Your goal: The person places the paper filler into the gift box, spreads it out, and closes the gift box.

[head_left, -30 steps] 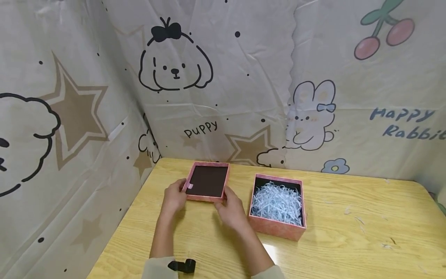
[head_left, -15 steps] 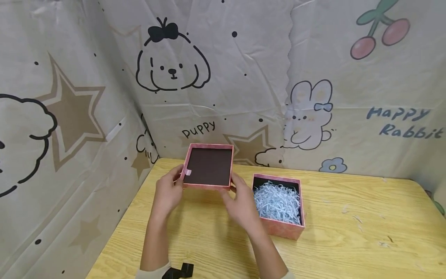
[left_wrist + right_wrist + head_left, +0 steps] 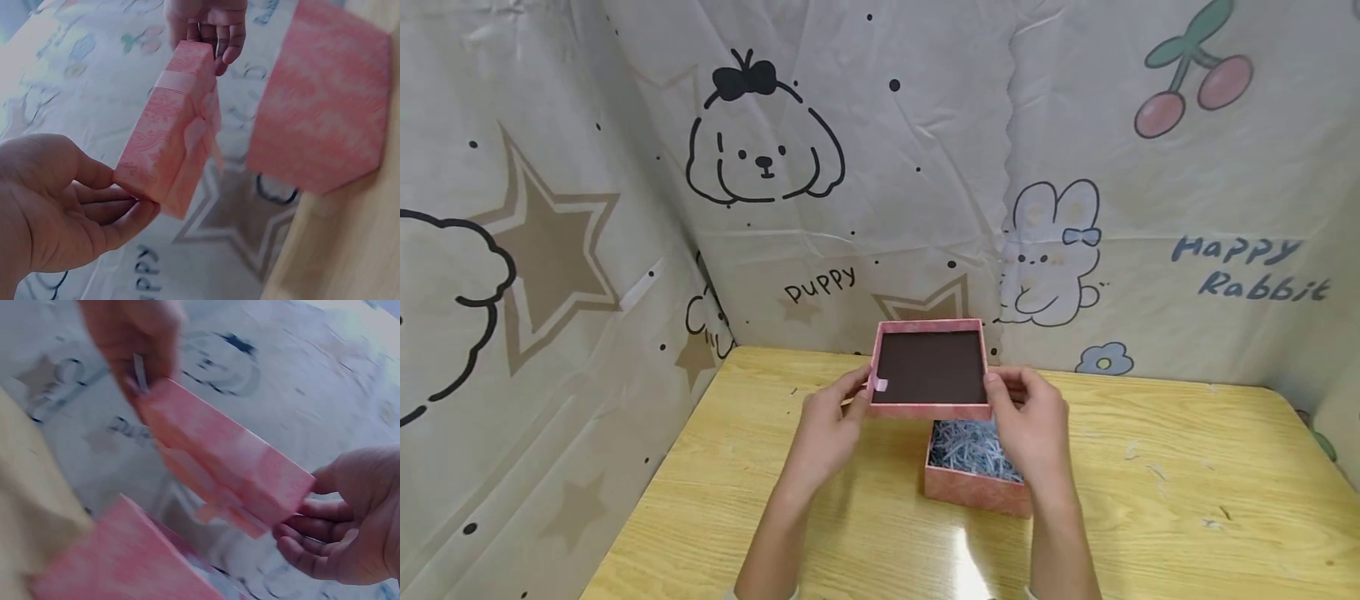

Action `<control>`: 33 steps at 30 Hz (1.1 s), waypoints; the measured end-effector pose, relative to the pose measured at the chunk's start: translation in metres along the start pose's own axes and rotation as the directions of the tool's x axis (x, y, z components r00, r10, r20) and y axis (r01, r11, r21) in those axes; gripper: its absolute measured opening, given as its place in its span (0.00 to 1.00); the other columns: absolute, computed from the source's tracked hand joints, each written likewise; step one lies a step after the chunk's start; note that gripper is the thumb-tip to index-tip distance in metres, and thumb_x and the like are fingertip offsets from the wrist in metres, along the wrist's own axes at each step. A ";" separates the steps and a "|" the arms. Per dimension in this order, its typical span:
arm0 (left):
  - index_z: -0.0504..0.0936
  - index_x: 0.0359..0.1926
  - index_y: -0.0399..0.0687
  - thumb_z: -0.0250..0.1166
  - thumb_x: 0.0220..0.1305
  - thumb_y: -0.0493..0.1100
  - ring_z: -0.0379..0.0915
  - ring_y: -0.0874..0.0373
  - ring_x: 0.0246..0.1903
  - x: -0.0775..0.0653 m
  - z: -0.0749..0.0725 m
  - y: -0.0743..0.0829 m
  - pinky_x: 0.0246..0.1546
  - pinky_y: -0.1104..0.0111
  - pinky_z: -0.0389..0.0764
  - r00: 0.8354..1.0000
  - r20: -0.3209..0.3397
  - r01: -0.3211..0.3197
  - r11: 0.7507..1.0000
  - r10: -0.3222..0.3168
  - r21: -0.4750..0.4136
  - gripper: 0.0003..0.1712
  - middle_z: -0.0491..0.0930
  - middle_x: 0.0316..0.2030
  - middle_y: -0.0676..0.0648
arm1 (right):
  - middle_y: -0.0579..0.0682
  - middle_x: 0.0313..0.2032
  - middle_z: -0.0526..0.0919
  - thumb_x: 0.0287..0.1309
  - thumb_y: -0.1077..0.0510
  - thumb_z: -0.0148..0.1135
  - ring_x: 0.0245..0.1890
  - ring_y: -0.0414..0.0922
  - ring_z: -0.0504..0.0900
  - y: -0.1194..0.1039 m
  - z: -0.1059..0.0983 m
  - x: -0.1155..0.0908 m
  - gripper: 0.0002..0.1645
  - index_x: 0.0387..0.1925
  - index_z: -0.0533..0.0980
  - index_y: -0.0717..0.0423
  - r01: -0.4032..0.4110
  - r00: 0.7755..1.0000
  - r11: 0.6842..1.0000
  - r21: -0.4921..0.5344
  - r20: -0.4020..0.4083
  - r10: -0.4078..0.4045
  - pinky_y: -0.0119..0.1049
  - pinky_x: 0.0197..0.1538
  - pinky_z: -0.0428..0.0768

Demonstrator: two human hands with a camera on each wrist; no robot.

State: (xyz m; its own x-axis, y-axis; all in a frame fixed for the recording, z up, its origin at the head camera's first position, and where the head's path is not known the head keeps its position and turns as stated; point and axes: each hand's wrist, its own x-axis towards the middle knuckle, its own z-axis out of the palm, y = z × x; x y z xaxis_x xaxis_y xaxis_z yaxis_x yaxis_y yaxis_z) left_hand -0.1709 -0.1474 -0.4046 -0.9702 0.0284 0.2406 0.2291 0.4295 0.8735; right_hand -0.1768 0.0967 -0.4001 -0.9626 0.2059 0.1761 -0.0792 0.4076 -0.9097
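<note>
A pink patterned box lid (image 3: 931,367) with a dark inside hangs in the air between my hands, its hollow side facing me. My left hand (image 3: 831,429) pinches its left edge between thumb and fingers. At the opposite edge my right hand (image 3: 1033,417) grips it, thumb on the near corner. A ribbon with a bow (image 3: 195,134) shows on the lid's outer face in the left wrist view. Below and behind the lid stands the pink box (image 3: 977,492) on the table, filled with pale blue shredded paper (image 3: 966,450). The lid and right hand hide part of the box.
The wooden table (image 3: 1150,500) carries a few small paper scraps (image 3: 1157,472) on the right. Light cloth printed with cartoon animals (image 3: 767,158) and stars hangs at the table's back and left sides.
Both hands have lifted the lid off the table and carried it to the right, so that it now overlaps the box's far part. The box stays in place.
</note>
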 end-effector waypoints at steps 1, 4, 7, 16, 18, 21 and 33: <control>0.76 0.71 0.35 0.58 0.79 0.34 0.82 0.47 0.60 -0.001 0.005 0.002 0.57 0.57 0.84 1.000 0.013 -0.010 1.000 0.010 -0.012 0.23 0.82 0.63 0.38 | 0.60 0.44 0.86 0.77 0.54 0.61 0.43 0.50 0.83 0.003 -0.008 0.002 0.16 0.52 0.83 0.63 -0.021 1.000 1.000 -0.001 0.003 0.021 0.32 0.44 0.83; 0.76 0.72 0.35 0.58 0.79 0.33 0.83 0.47 0.59 -0.005 0.020 0.006 0.57 0.61 0.84 0.998 0.044 -0.038 0.998 0.041 -0.051 0.24 0.82 0.63 0.37 | 0.59 0.43 0.85 0.77 0.53 0.62 0.39 0.46 0.82 0.012 -0.032 0.005 0.19 0.58 0.81 0.63 -0.065 0.997 0.998 -0.008 0.050 0.066 0.28 0.38 0.80; 0.76 0.71 0.35 0.58 0.78 0.31 0.83 0.48 0.59 -0.007 0.034 0.007 0.57 0.65 0.83 0.996 0.066 -0.059 0.995 0.064 -0.080 0.24 0.82 0.62 0.38 | 0.59 0.45 0.86 0.77 0.53 0.62 0.39 0.41 0.84 0.022 -0.052 0.007 0.22 0.63 0.80 0.63 -0.088 0.990 0.996 0.004 0.110 0.087 0.28 0.39 0.82; 0.77 0.70 0.35 0.59 0.76 0.31 0.85 0.48 0.56 -0.013 0.055 0.009 0.54 0.68 0.84 0.986 0.140 -0.063 0.986 0.086 -0.157 0.24 0.83 0.59 0.36 | 0.56 0.43 0.87 0.75 0.53 0.65 0.38 0.37 0.84 0.041 -0.084 0.008 0.23 0.62 0.81 0.65 -0.081 0.984 0.996 -0.024 0.157 0.083 0.29 0.39 0.82; 0.77 0.71 0.35 0.60 0.76 0.30 0.85 0.48 0.55 -0.014 0.057 0.009 0.52 0.68 0.85 0.986 0.142 -0.060 0.985 0.084 -0.162 0.25 0.83 0.59 0.36 | 0.56 0.42 0.86 0.75 0.54 0.66 0.38 0.37 0.84 0.044 -0.086 0.008 0.23 0.62 0.81 0.65 -0.068 0.983 0.997 -0.031 0.168 0.072 0.29 0.39 0.82; 0.76 0.71 0.35 0.60 0.75 0.29 0.86 0.48 0.54 -0.014 0.058 0.009 0.51 0.69 0.85 0.986 0.139 -0.066 0.982 0.091 -0.174 0.25 0.83 0.59 0.35 | 0.57 0.43 0.86 0.74 0.54 0.66 0.39 0.37 0.84 0.045 -0.088 0.010 0.23 0.62 0.81 0.65 -0.043 0.982 0.998 -0.049 0.181 0.051 0.28 0.39 0.82; 0.75 0.71 0.31 0.61 0.71 0.24 0.84 0.44 0.57 -0.013 0.066 0.008 0.53 0.69 0.84 0.985 0.128 -0.094 0.981 0.117 -0.171 0.28 0.82 0.59 0.33 | 0.56 0.42 0.89 0.71 0.56 0.70 0.38 0.37 0.84 0.052 -0.089 0.009 0.19 0.57 0.85 0.62 0.080 0.992 0.988 -0.128 0.111 -0.066 0.25 0.39 0.81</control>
State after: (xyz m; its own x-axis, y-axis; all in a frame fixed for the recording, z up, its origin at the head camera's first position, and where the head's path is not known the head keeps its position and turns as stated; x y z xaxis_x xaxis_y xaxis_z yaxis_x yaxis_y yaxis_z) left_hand -0.1612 -0.0852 -0.4289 -0.9388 0.1936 0.2848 0.3294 0.2638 0.9066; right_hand -0.1664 0.1990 -0.4126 -0.9780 0.0783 0.1931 -0.1226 0.5335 -0.8369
